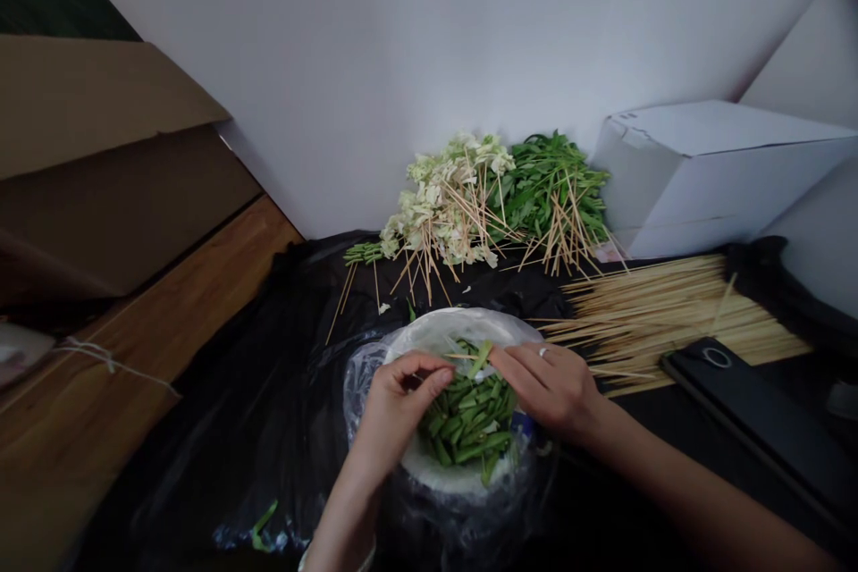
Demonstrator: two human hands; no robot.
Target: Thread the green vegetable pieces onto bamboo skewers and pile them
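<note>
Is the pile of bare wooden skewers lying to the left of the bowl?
No, the bare skewers lie right of the bowl, beyond the right hand.

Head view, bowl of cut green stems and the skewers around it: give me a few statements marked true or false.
1. Both hands are over the plastic-lined white bowl of cut green stems. True.
2. The right hand pinches a green stem piece on a thin wooden skewer. True.
3. The loose bundle of bare bamboo skewers lies beside the left hand. False: it lies to the right, past the right hand.
4. The skewered pale cabbage pile sits inside the white cardboard box. False: it lies on the black plastic sheet by the wall.
</note>
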